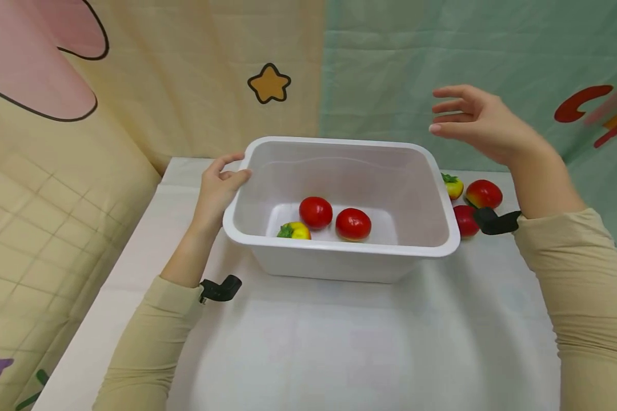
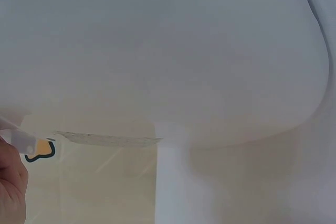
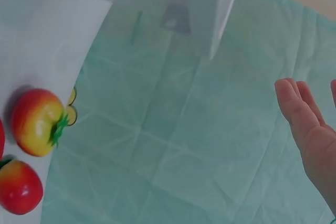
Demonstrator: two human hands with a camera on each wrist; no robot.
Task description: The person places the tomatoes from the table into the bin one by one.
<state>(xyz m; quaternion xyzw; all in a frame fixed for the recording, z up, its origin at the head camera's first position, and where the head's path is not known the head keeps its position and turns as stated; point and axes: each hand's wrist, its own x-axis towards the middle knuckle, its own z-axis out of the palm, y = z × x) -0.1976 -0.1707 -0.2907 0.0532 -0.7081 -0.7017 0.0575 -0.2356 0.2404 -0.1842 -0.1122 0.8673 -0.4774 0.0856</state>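
A white plastic bin [image 1: 339,262] stands on the table, with two red tomatoes [image 1: 316,213] and a yellow tomato with a green calyx [image 1: 296,230] on its floor. My left hand [image 1: 220,185] grips the bin's left rim between thumb and fingers; in the left wrist view only a bit of this hand [image 2: 11,182] shows beside the bin wall [image 2: 157,51]. Held in the air above and right of the bin, my right hand [image 1: 475,120] has its fingers extended and nothing in them. The right wrist view also shows this hand [image 3: 310,135] free of any object.
Right of the bin lie more tomatoes, among them a red one [image 1: 484,194], a yellow one [image 1: 453,186] and another red one [image 1: 465,221] partly behind the wrist camera. A printed curtain [image 1: 380,74] hangs behind the white-covered table [image 1: 339,342].
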